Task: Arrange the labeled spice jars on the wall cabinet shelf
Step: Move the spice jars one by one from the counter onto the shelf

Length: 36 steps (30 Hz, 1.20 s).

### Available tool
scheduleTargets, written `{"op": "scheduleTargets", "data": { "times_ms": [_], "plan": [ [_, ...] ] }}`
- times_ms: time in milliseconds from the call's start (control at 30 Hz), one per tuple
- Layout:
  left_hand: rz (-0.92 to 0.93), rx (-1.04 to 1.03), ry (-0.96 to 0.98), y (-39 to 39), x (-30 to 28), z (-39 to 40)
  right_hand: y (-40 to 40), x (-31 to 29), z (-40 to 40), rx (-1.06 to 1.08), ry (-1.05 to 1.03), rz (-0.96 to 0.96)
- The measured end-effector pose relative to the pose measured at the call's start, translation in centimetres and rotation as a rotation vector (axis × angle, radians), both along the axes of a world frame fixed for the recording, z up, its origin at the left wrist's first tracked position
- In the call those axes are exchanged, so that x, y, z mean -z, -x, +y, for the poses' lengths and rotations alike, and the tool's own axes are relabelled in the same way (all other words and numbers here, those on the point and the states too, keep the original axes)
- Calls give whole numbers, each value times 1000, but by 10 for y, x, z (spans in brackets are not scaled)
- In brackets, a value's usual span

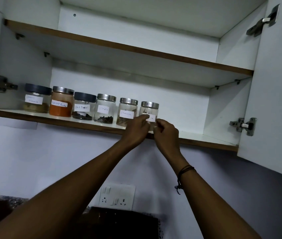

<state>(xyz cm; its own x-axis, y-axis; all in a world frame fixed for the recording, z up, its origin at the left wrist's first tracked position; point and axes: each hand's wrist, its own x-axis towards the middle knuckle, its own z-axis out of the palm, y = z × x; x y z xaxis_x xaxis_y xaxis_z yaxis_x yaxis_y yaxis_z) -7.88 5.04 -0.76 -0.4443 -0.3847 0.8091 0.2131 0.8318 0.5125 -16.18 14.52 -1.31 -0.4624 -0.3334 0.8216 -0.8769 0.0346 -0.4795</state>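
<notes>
Six labelled spice jars stand in a row on the lower shelf of an open wall cabinet, running left to right toward the middle of the board.

Row, from the left:
- garam masala jar, dark lid, tan powder at the bottom.
- red chilli powder jar, steel lid, filled orange-red nearly to the lid.
- black pepper jar, dark lid, dark contents low in the glass.
- cloves jar, steel lid, a small dark heap at the base.
- cinnamon jar, steel lid, brown pieces inside.
- sixth jar, steel lid, dark leafy bits inside; label partly covered by fingers, not readable.

Neighbouring jars sit just beside or touching one another (spacing looks even along the row).

Left hand: raised to the sixth jar, fingers curled against its front with the tips on the white label. Right hand: just beside the left, fingers bent and pinched at the jar's lower right side; whether it actually grips glass is probably yes, but the contact is hidden. A dark cord bracelet sits on the right wrist.

Upper shelf above the row. Right cabinet door hangs open. A switch and socket plate is on the wall below.
</notes>
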Motion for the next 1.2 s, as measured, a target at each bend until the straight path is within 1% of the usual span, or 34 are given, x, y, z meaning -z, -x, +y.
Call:
{"op": "scheduleTargets", "data": {
  "times_ms": [100,167,233,300,433,533,633,767,833,867,933,1000,1067,1133,1200],
  "plan": [
    [57,14,64,-11,11,10,-10,19,21,-48,23,28],
    [75,64,30,-17,22,18,-14,29,33,-79,-10,-2],
    [50,99,-13,-24,45,30,-19,47,46,-57,-46,-12],
    [-47,94,-45,-26,82,41,-25,77,59,-47,-87,-38],
    [-245,208,-112,-26,167,62,-35,151,82,-59,-229,-90],
    [-360,216,-187,-27,227,72,-35,211,91,-15,-341,-211],
    [-508,209,-194,-34,290,81,-42,279,96,28,-498,-340],
    [-809,212,-173,-48,382,92,-66,379,115,5,-664,-496],
    [-950,250,-156,-53,417,100,-75,418,125,27,-724,-559],
    [-990,265,-158,-57,430,104,-80,433,131,34,-740,-580],
    [-1029,259,-167,-66,447,114,-94,451,143,54,-775,-600],
    [-1080,288,-216,-74,467,126,-105,473,153,74,-822,-633],
    [-1140,314,-265,-86,488,139,-117,492,165,95,-908,-603],
    [-1193,332,-345,-96,505,150,-129,508,178,120,-1018,-507],
    [-1207,338,-439,-102,513,157,-135,520,188,159,-1014,-390]
  ]
}}
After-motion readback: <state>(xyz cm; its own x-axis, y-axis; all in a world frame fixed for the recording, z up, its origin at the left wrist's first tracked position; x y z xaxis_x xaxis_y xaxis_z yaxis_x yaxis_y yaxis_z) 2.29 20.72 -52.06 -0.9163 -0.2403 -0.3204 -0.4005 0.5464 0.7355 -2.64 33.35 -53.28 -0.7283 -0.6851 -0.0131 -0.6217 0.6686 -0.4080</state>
